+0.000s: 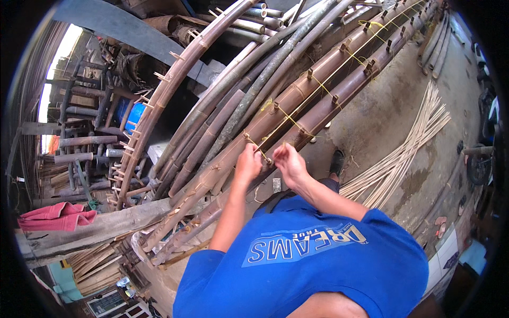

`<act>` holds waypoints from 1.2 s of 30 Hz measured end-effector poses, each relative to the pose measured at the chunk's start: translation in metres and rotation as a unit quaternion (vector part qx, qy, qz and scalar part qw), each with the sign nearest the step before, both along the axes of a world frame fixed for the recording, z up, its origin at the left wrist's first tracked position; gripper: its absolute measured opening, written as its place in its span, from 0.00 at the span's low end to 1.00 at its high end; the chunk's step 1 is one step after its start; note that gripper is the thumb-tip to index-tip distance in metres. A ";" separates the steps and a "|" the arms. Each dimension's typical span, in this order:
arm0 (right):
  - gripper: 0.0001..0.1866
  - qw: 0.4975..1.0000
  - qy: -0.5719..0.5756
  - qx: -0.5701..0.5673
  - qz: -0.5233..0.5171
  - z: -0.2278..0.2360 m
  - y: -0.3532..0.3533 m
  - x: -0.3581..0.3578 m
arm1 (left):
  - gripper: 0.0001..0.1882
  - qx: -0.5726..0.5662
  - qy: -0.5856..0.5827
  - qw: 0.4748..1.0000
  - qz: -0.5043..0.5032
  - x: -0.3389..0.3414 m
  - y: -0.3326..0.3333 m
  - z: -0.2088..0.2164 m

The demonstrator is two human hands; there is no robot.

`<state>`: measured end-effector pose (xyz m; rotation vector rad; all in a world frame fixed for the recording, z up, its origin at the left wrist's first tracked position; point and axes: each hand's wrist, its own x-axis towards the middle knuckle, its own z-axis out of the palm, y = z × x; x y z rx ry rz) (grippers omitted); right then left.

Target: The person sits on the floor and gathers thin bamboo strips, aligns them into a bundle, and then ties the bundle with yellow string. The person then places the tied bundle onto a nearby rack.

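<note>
Two long brown bamboo poles lie side by side, running from the lower left to the far upper right. Short wooden pegs stick up along both of them. Thin yellow string stretches between the poles and crosses from peg to peg. My left hand is closed over the left pole, fingers pinching the string just below a peg. Beside it, my right hand is curled with its fingertips together above the right pole, close to a peg; whatever is between those fingers is hidden.
A curved bamboo pole with pegs leans at the left. Behind the work, loose bamboo poles are piled. Thin sticks lie on the floor at right. A red cloth rests on a wooden beam.
</note>
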<state>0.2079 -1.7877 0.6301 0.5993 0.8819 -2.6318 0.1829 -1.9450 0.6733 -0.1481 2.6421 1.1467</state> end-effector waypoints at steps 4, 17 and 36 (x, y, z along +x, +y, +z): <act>0.14 0.807 0.434 0.369 0.153 0.108 -0.065 -0.009 | 0.12 -0.041 0.355 0.932 -0.052 0.019 -0.019 -0.059; 0.33 0.663 0.424 0.481 0.386 0.047 -0.062 -0.137 | 0.19 0.176 0.087 0.976 0.089 0.011 -0.003 -0.040; 0.20 0.989 0.071 -0.132 -0.010 0.009 0.160 0.022 | 0.20 -0.271 0.028 0.958 -0.089 -0.162 -0.032 -0.043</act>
